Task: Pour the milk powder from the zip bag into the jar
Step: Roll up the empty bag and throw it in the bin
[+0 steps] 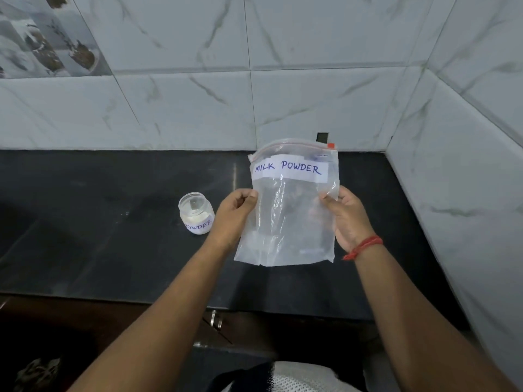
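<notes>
Holding zip bag (288,210) upright by its side edges, left hand (235,213) and right hand (349,219) pinching; bag seemingly emptied, open jar (195,213) beside left hand holding powder, pouring probably done.

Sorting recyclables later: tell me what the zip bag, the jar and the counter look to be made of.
Zip bag: thin clear plastic film, glossy; it creases and shows the hand behind it.
Jar: clear and rigid with a shiny rim, probably glass, though hard plastic is possible.
Counter: dark polished stone, likely granite, given its faint reflections.
</notes>
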